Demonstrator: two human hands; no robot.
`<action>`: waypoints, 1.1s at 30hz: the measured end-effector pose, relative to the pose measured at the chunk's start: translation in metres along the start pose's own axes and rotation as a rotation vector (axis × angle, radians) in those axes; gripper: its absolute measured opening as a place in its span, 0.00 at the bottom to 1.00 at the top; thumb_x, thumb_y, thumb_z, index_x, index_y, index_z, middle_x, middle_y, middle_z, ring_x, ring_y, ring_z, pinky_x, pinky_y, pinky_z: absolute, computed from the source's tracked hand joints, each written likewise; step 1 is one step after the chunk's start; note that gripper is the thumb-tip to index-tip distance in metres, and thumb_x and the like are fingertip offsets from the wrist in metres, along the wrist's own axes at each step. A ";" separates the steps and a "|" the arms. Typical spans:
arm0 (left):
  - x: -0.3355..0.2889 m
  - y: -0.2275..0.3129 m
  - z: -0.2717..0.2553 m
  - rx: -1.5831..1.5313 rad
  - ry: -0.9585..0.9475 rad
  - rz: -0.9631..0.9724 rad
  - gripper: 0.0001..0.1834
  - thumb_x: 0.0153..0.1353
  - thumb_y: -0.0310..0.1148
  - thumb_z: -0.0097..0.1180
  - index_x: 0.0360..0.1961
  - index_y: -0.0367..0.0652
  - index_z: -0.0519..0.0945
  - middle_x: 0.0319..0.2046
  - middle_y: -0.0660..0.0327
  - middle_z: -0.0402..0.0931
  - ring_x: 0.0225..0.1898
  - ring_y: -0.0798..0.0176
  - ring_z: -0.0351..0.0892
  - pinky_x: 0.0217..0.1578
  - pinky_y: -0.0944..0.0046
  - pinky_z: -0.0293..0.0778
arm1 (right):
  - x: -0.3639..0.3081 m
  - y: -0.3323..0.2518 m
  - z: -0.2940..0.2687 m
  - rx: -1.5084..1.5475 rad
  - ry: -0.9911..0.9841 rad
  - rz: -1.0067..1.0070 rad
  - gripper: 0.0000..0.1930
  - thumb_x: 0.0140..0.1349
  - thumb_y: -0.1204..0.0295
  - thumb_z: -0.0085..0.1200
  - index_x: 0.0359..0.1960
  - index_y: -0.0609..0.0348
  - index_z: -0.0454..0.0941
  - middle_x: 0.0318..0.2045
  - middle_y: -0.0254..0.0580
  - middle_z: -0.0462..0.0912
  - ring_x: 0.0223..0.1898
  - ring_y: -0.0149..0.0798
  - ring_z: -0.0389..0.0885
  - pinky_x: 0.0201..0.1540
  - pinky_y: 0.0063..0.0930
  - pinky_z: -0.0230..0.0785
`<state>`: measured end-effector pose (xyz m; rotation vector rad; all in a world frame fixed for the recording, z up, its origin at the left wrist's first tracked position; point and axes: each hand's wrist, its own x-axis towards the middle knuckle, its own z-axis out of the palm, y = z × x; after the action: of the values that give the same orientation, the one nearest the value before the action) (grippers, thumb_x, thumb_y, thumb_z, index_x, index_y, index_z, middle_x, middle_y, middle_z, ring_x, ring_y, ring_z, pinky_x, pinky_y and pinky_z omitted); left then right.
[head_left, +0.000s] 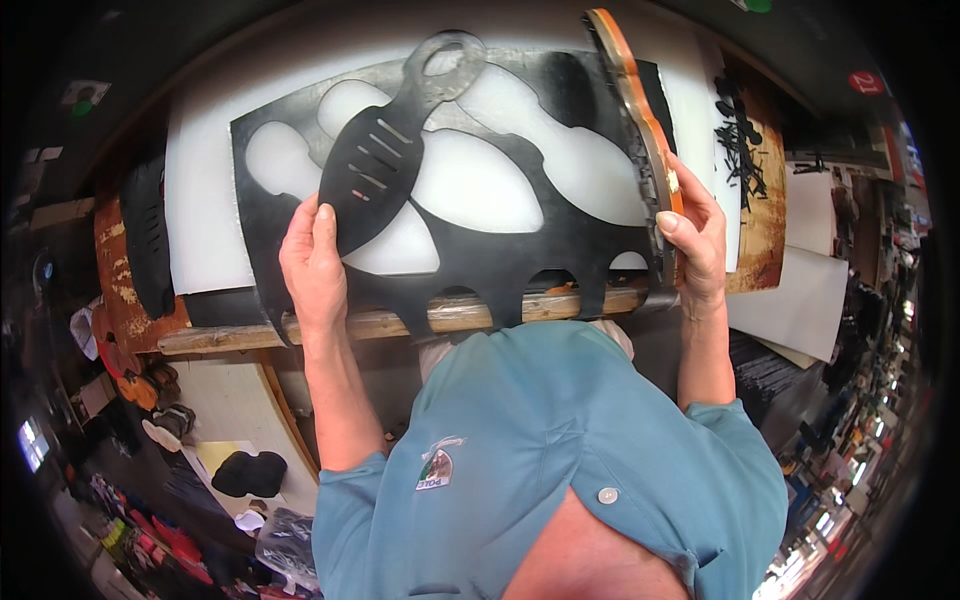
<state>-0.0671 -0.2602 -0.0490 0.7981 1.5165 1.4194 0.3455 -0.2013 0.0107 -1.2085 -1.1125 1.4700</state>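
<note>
Head view. Left hand (pixel 316 262): closed on the slotted black piece (pixel 365 180), thumb on top near its lower edge; piece raised over the sheet (pixel 480 268), ring end up and away. Right hand (pixel 697 232): gripping the orange-edged die (pixel 640 105), thumb across it; die held edge-on above the sheet's right side. Sheet lies on the white board (pixel 205 190), on the table (pixel 768 262); near edge of sheet reaches over the wooden bar (pixel 400 325).

Progress (judged): sheet largely used. Several rounded, waisted openings already go right through it, board showing white in them; near edge scalloped. The piece in the left hand is fully separate, slots and ring hole complete. Left over: webs between openings and some unbroken sheet toward the far right. More slotted black pieces (pixel 147 240) at the table's left; black scraps (pixel 740 140) at the right.

Writing: shirt (pixel 560 400) has a stitched badge (pixel 435 468) with characters on it; red disc (pixel 863 84) at upper right has pale figures. No lettering noted on piece or sheet. Outer rim dark and blurred, so any labels there may be missed
</note>
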 end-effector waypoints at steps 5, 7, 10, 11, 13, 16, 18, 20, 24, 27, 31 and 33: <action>0.008 0.004 0.008 -0.136 -0.017 -0.055 0.20 0.79 0.26 0.55 0.66 0.27 0.77 0.54 0.53 0.86 0.55 0.67 0.83 0.61 0.65 0.75 | 0.008 0.031 -0.002 -0.810 0.180 -0.276 0.43 0.51 0.64 0.78 0.71 0.64 0.76 0.71 0.58 0.71 0.69 0.50 0.74 0.70 0.42 0.70; 0.011 0.008 0.011 -0.119 -0.016 -0.064 0.20 0.78 0.26 0.56 0.66 0.27 0.77 0.53 0.53 0.87 0.53 0.67 0.84 0.60 0.65 0.76 | 0.014 0.046 0.000 -1.271 0.147 -0.420 0.43 0.48 0.65 0.78 0.68 0.63 0.78 0.68 0.62 0.71 0.66 0.58 0.72 0.68 0.48 0.70; 0.018 0.011 0.000 -0.031 0.064 0.031 0.18 0.78 0.26 0.57 0.64 0.28 0.79 0.51 0.55 0.87 0.49 0.68 0.85 0.56 0.66 0.78 | 0.013 0.055 -0.005 -1.249 0.141 -0.432 0.43 0.49 0.65 0.77 0.70 0.61 0.76 0.69 0.66 0.69 0.65 0.62 0.70 0.67 0.52 0.69; 0.021 0.012 -0.012 -0.024 0.078 0.059 0.18 0.78 0.26 0.57 0.64 0.28 0.79 0.51 0.55 0.87 0.50 0.68 0.84 0.56 0.66 0.79 | 0.013 0.057 -0.006 -1.229 0.147 -0.432 0.43 0.50 0.65 0.77 0.70 0.61 0.76 0.70 0.66 0.69 0.66 0.63 0.70 0.67 0.52 0.69; 0.035 0.012 -0.043 0.127 0.199 0.183 0.18 0.78 0.25 0.57 0.64 0.27 0.78 0.50 0.55 0.87 0.49 0.67 0.84 0.54 0.66 0.79 | 0.012 0.058 -0.008 -1.256 0.146 -0.442 0.42 0.52 0.65 0.76 0.71 0.60 0.75 0.72 0.65 0.68 0.69 0.63 0.68 0.69 0.52 0.68; 0.066 0.010 -0.121 0.305 0.468 0.255 0.18 0.77 0.25 0.58 0.63 0.28 0.79 0.50 0.55 0.87 0.47 0.68 0.84 0.54 0.66 0.78 | 0.012 0.060 -0.008 -1.237 0.147 -0.382 0.43 0.53 0.67 0.75 0.73 0.57 0.73 0.74 0.62 0.66 0.71 0.61 0.67 0.73 0.51 0.64; 0.092 0.012 -0.188 0.433 0.627 0.339 0.17 0.76 0.29 0.59 0.60 0.30 0.82 0.51 0.49 0.88 0.51 0.61 0.86 0.55 0.61 0.80 | 0.012 0.061 -0.008 -1.255 0.163 -0.366 0.44 0.54 0.69 0.74 0.75 0.55 0.71 0.75 0.60 0.66 0.72 0.60 0.66 0.74 0.50 0.63; 0.113 0.016 -0.250 0.692 0.880 0.244 0.18 0.75 0.30 0.59 0.61 0.31 0.82 0.47 0.53 0.89 0.48 0.65 0.86 0.52 0.64 0.79 | 0.011 0.062 -0.007 -1.277 0.175 -0.344 0.43 0.54 0.70 0.73 0.75 0.54 0.71 0.75 0.60 0.65 0.73 0.61 0.65 0.74 0.50 0.62; 0.117 0.021 -0.309 1.084 1.100 0.204 0.22 0.72 0.35 0.61 0.62 0.34 0.82 0.57 0.44 0.84 0.57 0.44 0.84 0.60 0.51 0.78 | 0.012 0.061 -0.007 -1.261 0.171 -0.332 0.44 0.54 0.71 0.73 0.76 0.53 0.71 0.75 0.61 0.64 0.74 0.61 0.64 0.75 0.50 0.62; 0.107 0.031 -0.282 1.227 1.088 0.225 0.23 0.72 0.36 0.61 0.62 0.34 0.82 0.64 0.42 0.79 0.65 0.39 0.77 0.65 0.46 0.74 | 0.015 0.062 -0.009 -1.212 0.195 -0.275 0.44 0.54 0.71 0.72 0.76 0.53 0.71 0.75 0.60 0.65 0.75 0.61 0.64 0.76 0.50 0.62; 0.086 0.040 -0.161 0.810 0.581 0.471 0.25 0.75 0.35 0.60 0.68 0.33 0.78 0.68 0.42 0.76 0.72 0.39 0.71 0.71 0.45 0.67 | 0.019 0.066 -0.010 -1.217 0.156 -0.382 0.44 0.50 0.67 0.72 0.74 0.56 0.72 0.73 0.62 0.67 0.72 0.63 0.67 0.74 0.54 0.64; 0.065 0.032 -0.079 0.756 0.229 0.514 0.27 0.76 0.35 0.60 0.71 0.34 0.75 0.72 0.41 0.71 0.77 0.40 0.65 0.75 0.46 0.62 | 0.021 0.066 -0.010 -1.186 0.137 -0.430 0.44 0.49 0.63 0.72 0.72 0.60 0.73 0.71 0.65 0.68 0.72 0.65 0.67 0.74 0.56 0.64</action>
<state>-0.1691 -0.2299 -0.0321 1.6151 2.1755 1.3018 0.3465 -0.1925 -0.0586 -1.6190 -2.0827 0.2952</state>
